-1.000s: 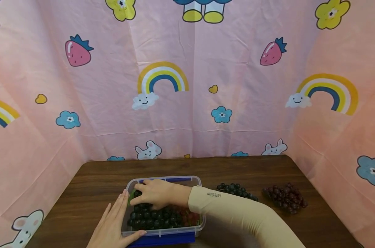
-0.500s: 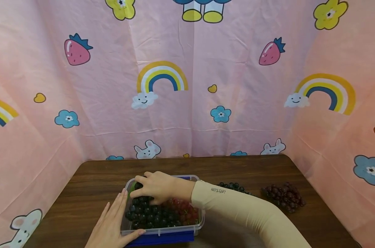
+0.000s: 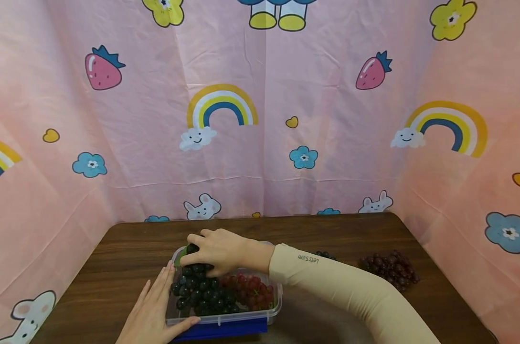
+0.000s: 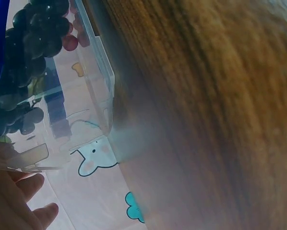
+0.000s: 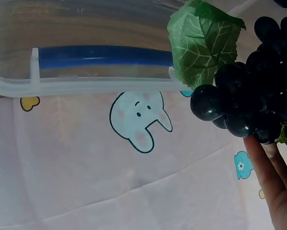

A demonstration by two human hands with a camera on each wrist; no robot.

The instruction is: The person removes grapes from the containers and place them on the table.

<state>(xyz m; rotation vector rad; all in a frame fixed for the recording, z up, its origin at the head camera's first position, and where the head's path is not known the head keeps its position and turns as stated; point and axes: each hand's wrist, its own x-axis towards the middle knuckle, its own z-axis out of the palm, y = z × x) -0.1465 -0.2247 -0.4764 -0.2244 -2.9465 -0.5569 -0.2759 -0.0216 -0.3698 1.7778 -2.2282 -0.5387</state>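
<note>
Gripping the black grapes (image 3: 208, 292) from above, the right hand (image 3: 223, 251) curls its fingers round the bunch's upper end, over the box (image 3: 247, 316); the left hand (image 3: 154, 306), fingers straight, touches the box's side.

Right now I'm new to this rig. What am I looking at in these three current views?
No machine here: a person works with bare hands. The head view looks forward and down; the other two come from cameras on each wrist, and the printed rabbit appears upside down in both.

On the wooden table sits a clear box. The left hand braces it, fingers along its side, thumb at the front rim. The right hand grips black grapes with a green leaf; whether they're fully clear of the box, I can't tell. Red grapes lie in the box. To its right are a dark-red bunch and another black bunch, mostly hidden by the sleeve.
</note>
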